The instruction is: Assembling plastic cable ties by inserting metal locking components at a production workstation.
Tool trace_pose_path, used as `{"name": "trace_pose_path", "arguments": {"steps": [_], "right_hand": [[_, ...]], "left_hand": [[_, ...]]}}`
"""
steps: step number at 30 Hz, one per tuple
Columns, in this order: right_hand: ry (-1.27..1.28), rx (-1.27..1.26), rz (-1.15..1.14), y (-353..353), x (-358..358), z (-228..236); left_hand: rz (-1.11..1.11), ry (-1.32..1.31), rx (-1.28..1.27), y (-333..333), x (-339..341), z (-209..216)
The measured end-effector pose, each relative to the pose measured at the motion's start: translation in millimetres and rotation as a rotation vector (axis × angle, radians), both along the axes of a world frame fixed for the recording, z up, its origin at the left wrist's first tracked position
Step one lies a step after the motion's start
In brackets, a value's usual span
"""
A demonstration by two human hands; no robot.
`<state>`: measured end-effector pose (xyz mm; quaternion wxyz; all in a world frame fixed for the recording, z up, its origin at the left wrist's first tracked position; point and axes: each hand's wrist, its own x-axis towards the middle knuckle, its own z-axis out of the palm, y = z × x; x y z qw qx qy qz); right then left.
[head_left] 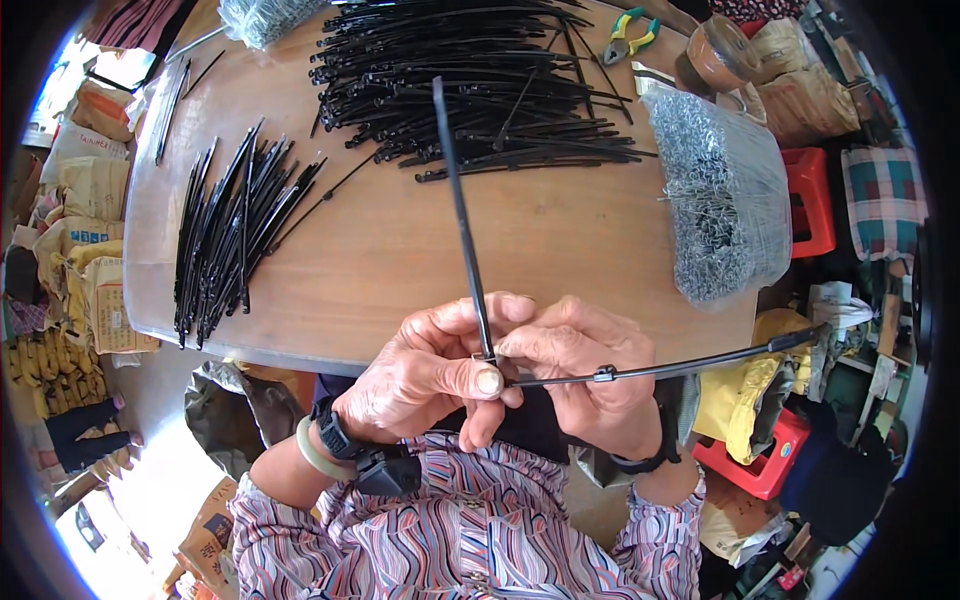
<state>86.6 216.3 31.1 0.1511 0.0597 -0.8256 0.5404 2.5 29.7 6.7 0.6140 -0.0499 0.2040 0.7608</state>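
Observation:
In front of my chest, both hands are closed around the joint of a slim black jointed rod (462,220). My left hand (410,375) pinches it between thumb and fingers, and one arm of the rod rises from there toward the table. Bent-in fingertips of my right hand (595,375) touch the same joint from the other side. A second black arm (690,366) with a small collar runs out below that hand to the right. Whether the two arms are linked is hidden by my fingers. Something small and metallic shows at the joint, too small to name.
A large heap of black rods (450,90) covers the far table (400,260), with a smaller pile (225,235) at left. Clear bags of small bent wire pieces (715,200) lie at right and far left. Pliers (630,38), a tape roll (722,52) and red stools (808,200) stand beyond.

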Motion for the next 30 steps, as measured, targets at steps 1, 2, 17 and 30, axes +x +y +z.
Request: {"name": "trace_pose_path", "arguments": {"steps": [1, 2, 17, 30], "right_hand": [[-0.025, -0.057, 0.009, 1, 0, 0], [-0.045, -0.119, 0.015, 3, 1, -1], [0.107, 0.195, -0.054, 5, 11, -14], [0.135, 0.27, -0.112, -1, 19, -20]], "left_hand": [[0.002, 0.036, -0.011, 0, 0, 1], [0.014, 0.077, -0.024, 0, -1, 1], [-0.012, -0.073, 0.007, 4, 5, -4], [0.012, -0.21, 0.092, 4, 13, -10]]}}
